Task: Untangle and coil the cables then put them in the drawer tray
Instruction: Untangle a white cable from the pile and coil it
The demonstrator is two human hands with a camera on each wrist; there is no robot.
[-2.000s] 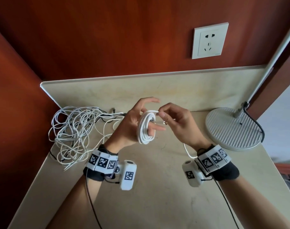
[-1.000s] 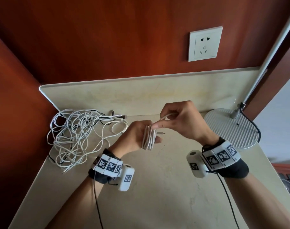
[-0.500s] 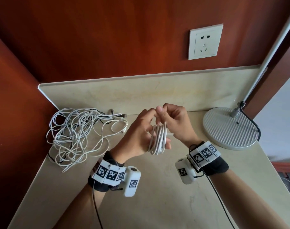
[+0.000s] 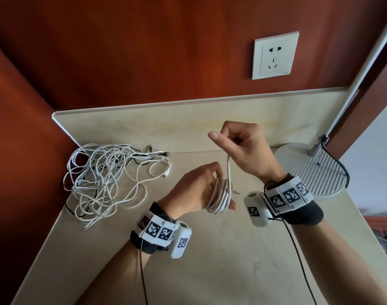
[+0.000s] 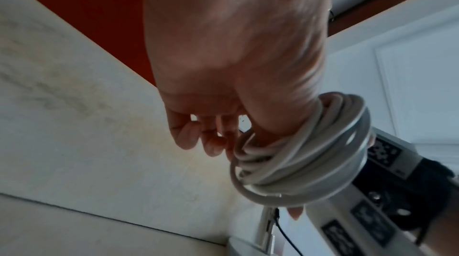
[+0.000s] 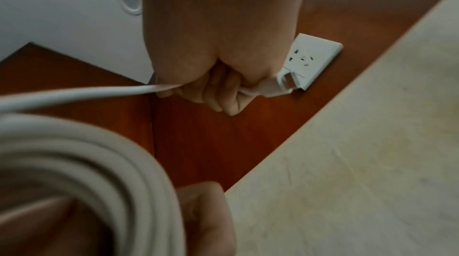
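Observation:
A white cable coil is wound around the fingers of my left hand, held above the counter; the left wrist view shows the coil looped round the hand. My right hand is raised above and behind it, fingers curled into a fist round the cable's free end, which runs taut down to the coil. In the right wrist view the white plug end sticks out of the fist. A tangled heap of white cables lies at the counter's left rear. No drawer tray is in view.
A round ribbed lamp base with a black cord stands at the right rear. A white wall socket sits on the red-brown wall. The beige counter ends in a raised back ledge.
My right hand has lifted up and back from the coil, pulling the free end taut above it. The left hand with the coil has sunk slightly.

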